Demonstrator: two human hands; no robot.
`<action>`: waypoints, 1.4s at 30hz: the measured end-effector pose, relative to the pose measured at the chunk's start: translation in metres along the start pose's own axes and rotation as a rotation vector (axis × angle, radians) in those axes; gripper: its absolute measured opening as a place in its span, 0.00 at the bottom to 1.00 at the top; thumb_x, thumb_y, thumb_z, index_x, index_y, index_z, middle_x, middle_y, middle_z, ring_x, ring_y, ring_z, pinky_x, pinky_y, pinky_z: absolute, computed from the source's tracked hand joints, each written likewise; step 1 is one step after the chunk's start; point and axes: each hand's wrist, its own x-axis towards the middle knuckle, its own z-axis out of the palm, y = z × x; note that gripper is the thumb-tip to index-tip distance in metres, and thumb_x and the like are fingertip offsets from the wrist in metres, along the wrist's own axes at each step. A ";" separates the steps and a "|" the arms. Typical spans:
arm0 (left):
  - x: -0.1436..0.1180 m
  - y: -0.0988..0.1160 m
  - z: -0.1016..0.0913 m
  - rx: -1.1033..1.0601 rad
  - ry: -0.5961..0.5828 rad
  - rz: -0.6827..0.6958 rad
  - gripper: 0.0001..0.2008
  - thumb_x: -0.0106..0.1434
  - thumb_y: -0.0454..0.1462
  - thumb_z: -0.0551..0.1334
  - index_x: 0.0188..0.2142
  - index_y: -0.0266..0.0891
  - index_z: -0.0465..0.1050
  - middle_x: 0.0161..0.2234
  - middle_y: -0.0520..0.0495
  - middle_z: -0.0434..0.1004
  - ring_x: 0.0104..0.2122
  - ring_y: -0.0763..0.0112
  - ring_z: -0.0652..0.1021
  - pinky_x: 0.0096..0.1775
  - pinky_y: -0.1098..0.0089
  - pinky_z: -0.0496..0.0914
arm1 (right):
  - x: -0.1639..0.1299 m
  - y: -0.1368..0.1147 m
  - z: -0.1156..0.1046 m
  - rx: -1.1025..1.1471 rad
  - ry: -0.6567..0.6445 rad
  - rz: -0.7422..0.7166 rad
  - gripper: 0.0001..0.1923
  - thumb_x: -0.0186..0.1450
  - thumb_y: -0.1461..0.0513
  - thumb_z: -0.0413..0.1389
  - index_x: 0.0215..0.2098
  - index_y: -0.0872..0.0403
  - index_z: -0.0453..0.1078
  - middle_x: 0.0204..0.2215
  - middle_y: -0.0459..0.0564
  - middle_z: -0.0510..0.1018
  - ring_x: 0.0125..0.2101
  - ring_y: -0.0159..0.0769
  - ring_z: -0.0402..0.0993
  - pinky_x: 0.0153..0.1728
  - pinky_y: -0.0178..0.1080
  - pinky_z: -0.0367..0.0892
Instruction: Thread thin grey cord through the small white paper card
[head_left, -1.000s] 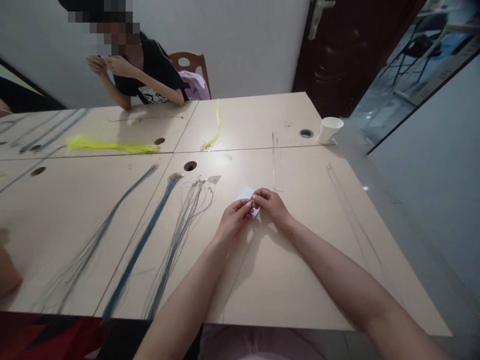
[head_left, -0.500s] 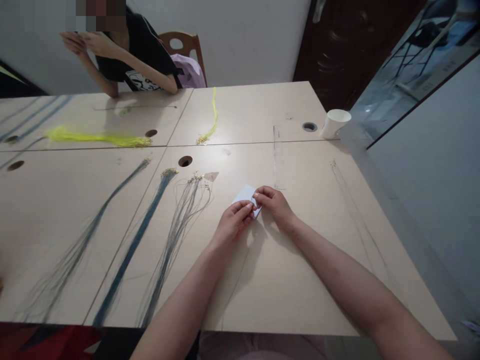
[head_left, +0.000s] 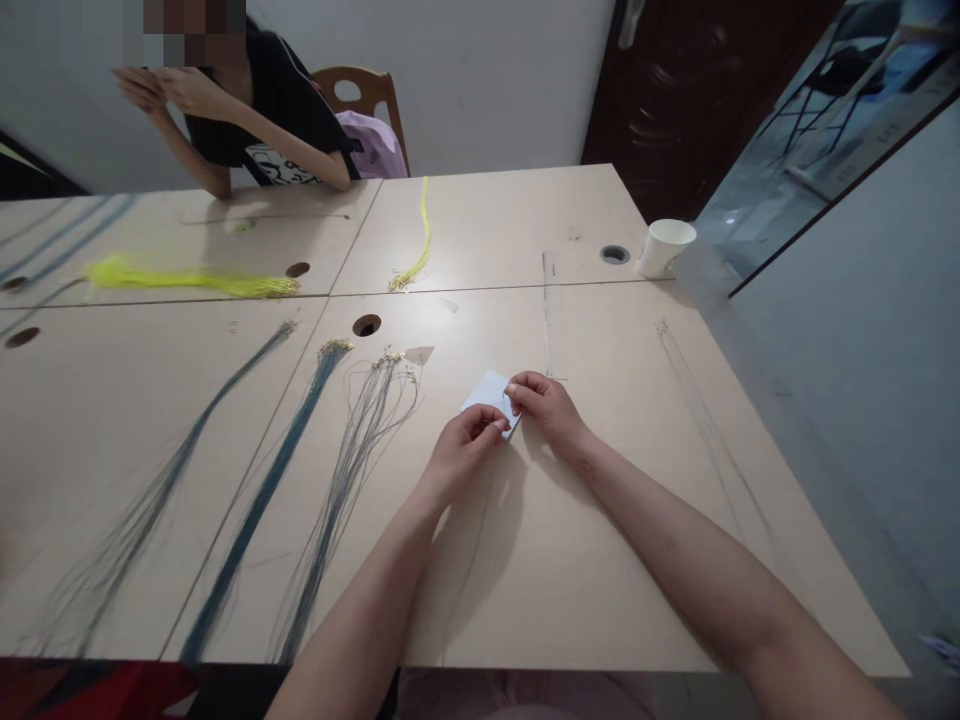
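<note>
At the far left, a long bundle of bright yellow strands (head_left: 187,279) lies on the table (head_left: 622,520) with its gold-coloured ends pointing right, and a looser bundle of grey-blue strands (head_left: 186,455) fans out nearer the front. Behind them, 1 seated person (head_left: 300,120) in a black top rests both elbows on the table edge, hands raised together. Next come a dense blue bundle (head_left: 266,492) and a loose grey bundle (head_left: 349,470), both with gold-coloured ends at the far side; a brown scrap (head_left: 421,355) lies just beside the grey ends. Further back, a short yellow bundle (head_left: 425,235) curves across the table. Near the middle, the left hand (head_left: 472,437) has its thumb and fingers bent close together, partly covering a white card (head_left: 486,390) that reaches under both hands. The right hand (head_left: 541,403) is just beside it, thumb and index fingertip drawn together; what sits between the fingertips is too small to make out, so I cannot tell whether either hand grips anything. Beyond the right hand lies a clear ruler (head_left: 547,320); farther right stand a white cup (head_left: 666,248), near the table's edge, and, nearer the front, lie a few thin grey strands (head_left: 703,413).
</note>
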 end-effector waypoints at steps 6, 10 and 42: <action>0.002 -0.001 -0.007 0.127 0.314 0.187 0.06 0.57 0.38 0.58 0.34 0.38 0.69 0.31 0.50 0.70 0.27 0.75 0.69 0.29 0.74 0.62 | 0.000 0.002 0.000 -0.045 -0.020 -0.020 0.07 0.56 0.59 0.55 0.22 0.53 0.66 0.17 0.41 0.67 0.22 0.30 0.62 0.29 0.35 0.58; -0.002 0.002 0.000 0.184 0.426 0.344 0.06 0.58 0.39 0.60 0.31 0.38 0.68 0.33 0.49 0.68 0.29 0.75 0.69 0.31 0.74 0.64 | -0.001 0.005 0.002 -0.060 -0.027 -0.049 0.08 0.56 0.59 0.55 0.22 0.54 0.65 0.16 0.41 0.66 0.21 0.30 0.62 0.27 0.35 0.57; -0.001 -0.004 0.013 0.408 0.561 0.637 0.03 0.61 0.34 0.57 0.33 0.37 0.69 0.38 0.46 0.64 0.34 0.75 0.70 0.34 0.72 0.69 | -0.009 0.010 0.014 -0.098 0.004 -0.129 0.08 0.58 0.58 0.55 0.26 0.54 0.65 0.18 0.42 0.66 0.21 0.28 0.62 0.24 0.34 0.59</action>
